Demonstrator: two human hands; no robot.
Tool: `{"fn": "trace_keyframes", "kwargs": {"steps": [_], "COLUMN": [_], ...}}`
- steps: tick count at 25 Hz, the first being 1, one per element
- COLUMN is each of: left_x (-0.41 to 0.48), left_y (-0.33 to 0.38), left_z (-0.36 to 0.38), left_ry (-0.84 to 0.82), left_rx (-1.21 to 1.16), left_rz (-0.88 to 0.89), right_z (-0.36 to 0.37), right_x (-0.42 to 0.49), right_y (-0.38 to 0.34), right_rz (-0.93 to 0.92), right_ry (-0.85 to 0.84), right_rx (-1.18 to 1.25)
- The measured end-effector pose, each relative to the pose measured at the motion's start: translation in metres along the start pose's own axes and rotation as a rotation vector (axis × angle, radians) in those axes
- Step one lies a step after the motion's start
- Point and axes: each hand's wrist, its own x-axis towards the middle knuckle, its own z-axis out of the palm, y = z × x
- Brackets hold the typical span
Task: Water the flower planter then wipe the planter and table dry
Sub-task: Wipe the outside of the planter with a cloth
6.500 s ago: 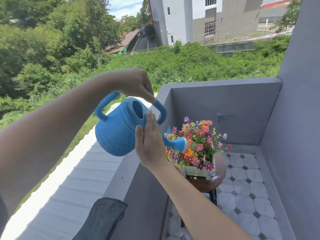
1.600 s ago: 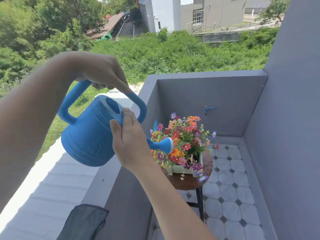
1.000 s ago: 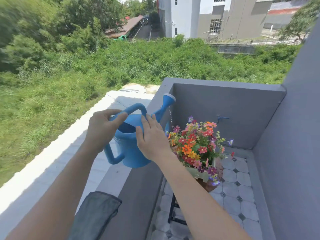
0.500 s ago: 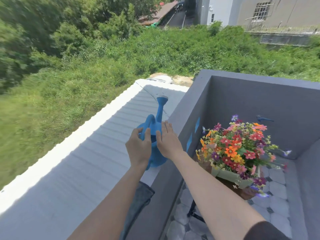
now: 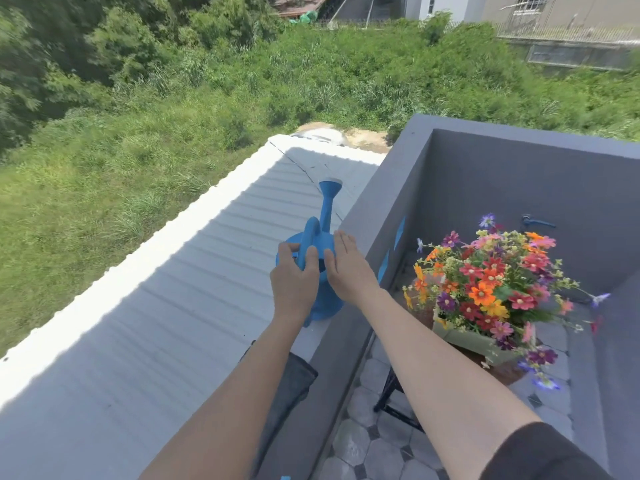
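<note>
The blue watering can [image 5: 325, 303] stands upright on the grey parapet ledge [image 5: 390, 188], spout pointing away from me. My left hand [image 5: 294, 285] wraps its fingers and thumb around the can's top handle. My right hand [image 5: 349, 271] lies flat with straight fingers against the can's right side. To the right and lower, a pale green planter [image 5: 474, 344] full of colourful flowers [image 5: 491, 282] sits on a small round brown table [image 5: 502, 374]. A dark grey cloth [image 5: 287, 386] lies on the ledge under my left forearm.
A white corrugated roof [image 5: 173, 306] runs left of the ledge, with grass below. Grey walls enclose the tiled balcony floor [image 5: 374, 445]. A blue tap [image 5: 535, 221] sticks out of the far wall behind the flowers.
The can went from tilted over the flowers to upright, swung left and came down onto the ledge. In the last half second both hands stay on it, nearly still.
</note>
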Motion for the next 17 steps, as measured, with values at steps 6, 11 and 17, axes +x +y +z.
{"fn": "trace_keyframes", "kwargs": {"steps": [6,11,17], "left_x": [-0.007,-0.031,-0.069], "left_y": [-0.011,-0.085,-0.168], "left_z": [-0.028,-0.060,-0.090], "left_ry": [-0.017,-0.033,-0.242], "left_rx": [-0.172,0.171,0.723], "left_rz": [-0.168,-0.133,-0.220], "right_z": [0.004,0.066,0.126], "right_x": [-0.030,-0.094,-0.139], "right_y": [-0.002,0.002,-0.014], "right_rz": [0.188,0.427,0.434], "right_ry": [0.222,0.120,-0.072], "right_rx": [0.495,0.540,0.356]}}
